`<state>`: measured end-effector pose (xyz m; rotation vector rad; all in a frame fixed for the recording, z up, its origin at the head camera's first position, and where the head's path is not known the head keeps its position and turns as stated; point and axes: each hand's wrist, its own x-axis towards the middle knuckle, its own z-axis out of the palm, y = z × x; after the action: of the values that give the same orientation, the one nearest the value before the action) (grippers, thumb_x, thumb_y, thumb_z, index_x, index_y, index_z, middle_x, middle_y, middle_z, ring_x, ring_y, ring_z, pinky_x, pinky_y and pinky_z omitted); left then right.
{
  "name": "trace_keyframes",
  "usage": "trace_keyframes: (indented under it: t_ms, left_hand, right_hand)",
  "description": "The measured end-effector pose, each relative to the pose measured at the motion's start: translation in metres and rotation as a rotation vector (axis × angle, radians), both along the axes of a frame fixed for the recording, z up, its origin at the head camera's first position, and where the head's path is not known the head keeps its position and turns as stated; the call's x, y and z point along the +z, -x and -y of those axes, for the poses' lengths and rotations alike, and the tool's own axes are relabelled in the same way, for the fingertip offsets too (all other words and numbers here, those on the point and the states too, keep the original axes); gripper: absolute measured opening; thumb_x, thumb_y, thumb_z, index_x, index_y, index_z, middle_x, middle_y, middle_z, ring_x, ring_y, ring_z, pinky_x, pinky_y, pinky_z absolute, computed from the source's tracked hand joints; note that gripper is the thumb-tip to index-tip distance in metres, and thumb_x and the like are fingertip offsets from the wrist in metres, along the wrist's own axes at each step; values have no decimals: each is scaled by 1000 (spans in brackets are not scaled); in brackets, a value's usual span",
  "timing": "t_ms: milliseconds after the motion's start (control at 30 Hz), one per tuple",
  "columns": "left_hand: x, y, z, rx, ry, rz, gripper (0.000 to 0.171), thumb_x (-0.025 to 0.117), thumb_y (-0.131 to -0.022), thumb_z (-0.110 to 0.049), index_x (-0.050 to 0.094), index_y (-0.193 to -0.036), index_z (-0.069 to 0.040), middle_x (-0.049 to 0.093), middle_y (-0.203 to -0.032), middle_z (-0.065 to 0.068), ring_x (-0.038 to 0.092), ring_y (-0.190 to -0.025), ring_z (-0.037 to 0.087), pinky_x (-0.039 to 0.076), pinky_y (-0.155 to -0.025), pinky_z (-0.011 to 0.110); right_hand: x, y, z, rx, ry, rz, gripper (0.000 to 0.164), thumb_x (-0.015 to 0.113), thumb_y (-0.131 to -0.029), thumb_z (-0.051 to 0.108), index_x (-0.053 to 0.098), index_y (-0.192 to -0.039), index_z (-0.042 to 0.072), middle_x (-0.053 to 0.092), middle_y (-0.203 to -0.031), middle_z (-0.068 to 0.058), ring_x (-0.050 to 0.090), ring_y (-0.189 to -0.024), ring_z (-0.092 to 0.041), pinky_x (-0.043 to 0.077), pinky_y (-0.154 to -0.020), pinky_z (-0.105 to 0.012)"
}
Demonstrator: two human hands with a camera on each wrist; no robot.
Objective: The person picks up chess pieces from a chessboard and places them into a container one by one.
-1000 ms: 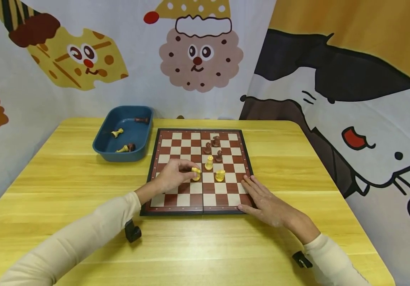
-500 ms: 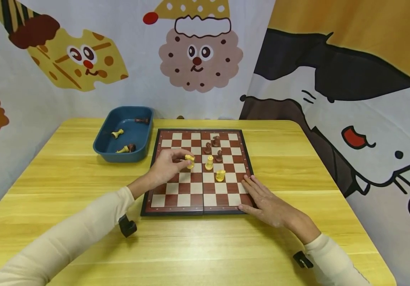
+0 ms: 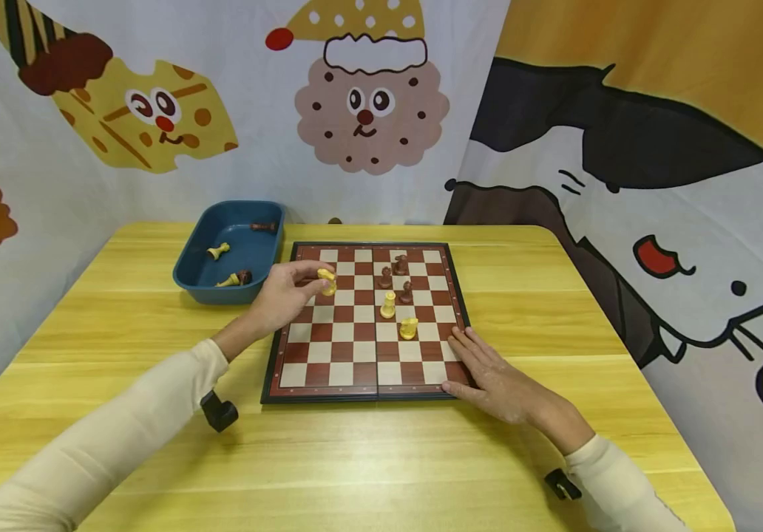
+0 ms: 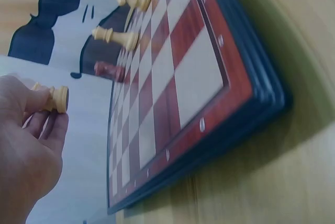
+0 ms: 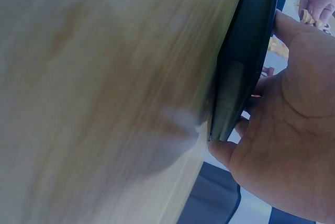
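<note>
In the head view my left hand [image 3: 286,294] pinches a yellow chess piece [image 3: 327,282] between thumb and fingertips, above the left half of the chessboard [image 3: 377,391]. The left wrist view shows the piece's round base [image 4: 60,99] sticking out; the fingers cover much of its top. My right hand [image 3: 497,380] lies with straight, spread fingers along the board's right edge, its thumb by the near right corner. On the board stand a yellow knight [image 3: 408,329], a taller yellow piece [image 3: 388,304] and dark chess pieces [image 3: 407,292] beyond them.
A blue tub [image 3: 188,281] stands left of the board's far part, with several yellow and dark chess pieces [image 3: 218,251] lying inside. Behind the wooden table [image 3: 521,273] hangs a cartoon-printed curtain [image 3: 262,177]. Black wrist mounts [image 3: 219,411] hang below both sleeves.
My left hand has lifted the yellow chess piece from the middle of the board and carried it left and away, towards the blue tub. The right hand stays in place.
</note>
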<state>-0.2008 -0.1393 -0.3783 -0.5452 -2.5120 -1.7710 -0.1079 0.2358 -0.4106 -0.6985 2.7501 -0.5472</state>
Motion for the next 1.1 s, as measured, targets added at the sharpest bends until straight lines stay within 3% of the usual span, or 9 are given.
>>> trace_keyframes:
  t_ms: [167, 400, 633, 833, 1100]
  left_hand:
    - [-2, 4, 15, 38, 26, -28, 20, 66, -101, -6, 71, -119, -1, 71, -112, 15, 69, -94, 24, 57, -69, 42]
    - [-9, 9, 37, 117, 41, -18, 23, 66, -101, -7, 70, -122, 1, 71, -114, 16, 69, -97, 23, 59, -75, 33]
    - [-9, 12, 54, 199, 72, -52, 25, 64, -102, -9, 69, -125, 1, 70, -116, 18, 66, -92, 23, 52, -64, 23]
    - [-7, 17, 61, 280, 71, -117, 24, 65, -102, -7, 70, -123, 2, 71, -112, 19, 66, -94, 16, 52, -73, 17]
    - [-3, 23, 74, 348, 86, -138, 27, 65, -102, -9, 69, -125, 4, 70, -112, 20, 64, -95, 17, 51, -72, 13]
  right_hand:
    - [0, 0, -1, 2, -5, -9, 85, 48, -104, 57, 19, -162, 3, 7, -169, -11, 1, -154, -33, 16, -119, -58]
    - [-1, -1, -2, 13, -11, -8, 85, 48, -104, 57, 19, -162, 2, 8, -169, -11, 1, -154, -34, 16, -119, -57]
    - [-3, 0, -2, 7, -1, -7, 85, 48, -104, 58, 18, -163, 3, 6, -169, -10, 0, -154, -33, 15, -119, -57]
    - [-3, 0, -2, 3, 2, -7, 86, 49, -104, 57, 18, -163, 3, 6, -169, -10, 0, -154, -33, 16, -119, -57]
    - [-4, 0, -2, 1, -1, -15, 86, 48, -104, 59, 18, -163, 4, 6, -169, -9, 0, -154, -32, 17, -119, -57]
